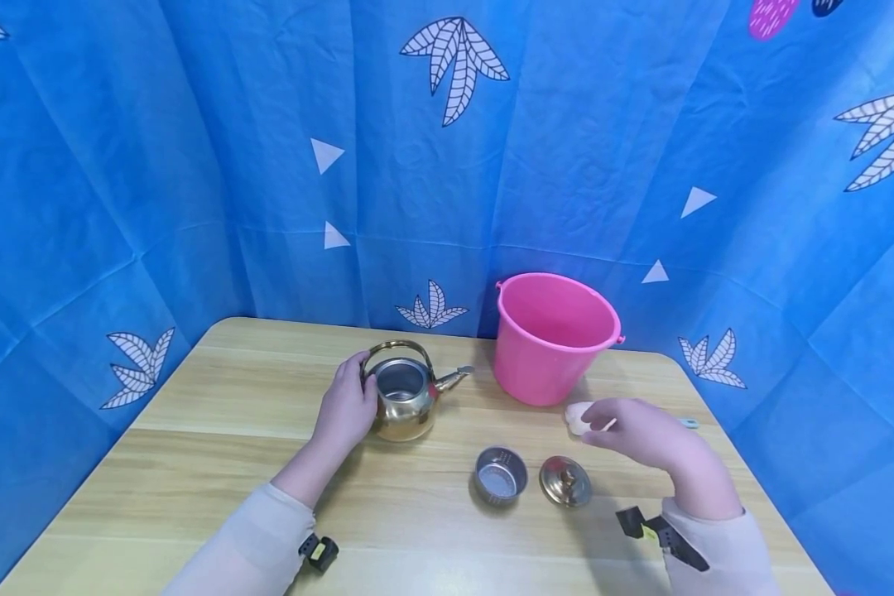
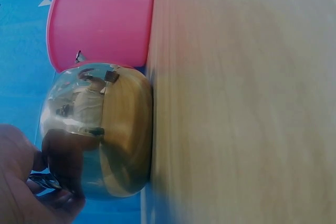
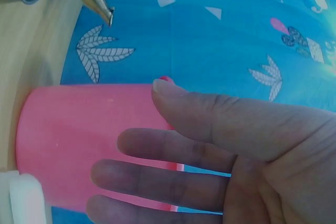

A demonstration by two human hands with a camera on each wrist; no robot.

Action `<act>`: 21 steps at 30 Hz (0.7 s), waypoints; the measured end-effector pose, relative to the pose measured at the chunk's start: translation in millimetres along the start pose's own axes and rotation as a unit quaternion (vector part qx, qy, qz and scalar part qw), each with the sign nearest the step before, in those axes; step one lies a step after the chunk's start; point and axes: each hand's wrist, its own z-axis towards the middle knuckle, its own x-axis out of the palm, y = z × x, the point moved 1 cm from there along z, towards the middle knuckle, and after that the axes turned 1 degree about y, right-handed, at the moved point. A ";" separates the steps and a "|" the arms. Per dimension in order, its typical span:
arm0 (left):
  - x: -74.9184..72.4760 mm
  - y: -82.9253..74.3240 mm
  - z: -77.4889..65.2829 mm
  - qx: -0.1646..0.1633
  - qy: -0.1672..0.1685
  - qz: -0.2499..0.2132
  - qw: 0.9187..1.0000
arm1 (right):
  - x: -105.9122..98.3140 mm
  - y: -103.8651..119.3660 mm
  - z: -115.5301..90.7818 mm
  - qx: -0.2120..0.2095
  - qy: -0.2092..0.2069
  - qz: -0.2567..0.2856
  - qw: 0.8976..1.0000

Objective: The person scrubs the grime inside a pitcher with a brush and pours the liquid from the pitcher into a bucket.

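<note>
A shiny gold teakettle (image 1: 405, 420) stands lidless on the table, its spout toward the right. My left hand (image 1: 347, 406) grips the left side of its arched handle, thumb near the rim; the left wrist view has the fingers round the handle beside the polished body (image 2: 123, 145). Over a white soft-looking thing (image 1: 577, 417) with a pale blue handle end, my right hand (image 1: 636, 430) hovers. Its fingers (image 3: 163, 182) are extended and apart in the right wrist view, holding nothing. A metal strainer cup (image 1: 500, 476) and the round gold lid (image 1: 565, 482) lie between the hands.
Behind, right of the kettle, a pink bucket (image 1: 547, 364) stands upright near the table's back edge. A blue patterned curtain (image 1: 432, 165) hangs round the back and sides of the wooden table (image 1: 194, 463).
</note>
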 end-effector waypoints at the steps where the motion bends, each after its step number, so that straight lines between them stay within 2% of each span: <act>1: 0.2 0.2 0.1 0.000 0.001 0.001 1.000 | -0.8 -1.7 0.0 0.001 -0.001 0.001 1.000; 9: 0.1 0.8 -0.4 0.004 0.001 0.001 1.000 | -6.8 -15.2 1.6 0.018 -0.021 0.006 1.000; 16: -0.1 0.9 -0.5 0.001 0.000 0.003 1.000 | -12.1 -28.0 2.9 0.011 -0.043 -0.008 0.999; 21: 0.1 0.2 -0.3 0.002 -0.002 0.004 1.000 | -15.0 -39.4 4.0 0.054 -0.046 0.006 0.997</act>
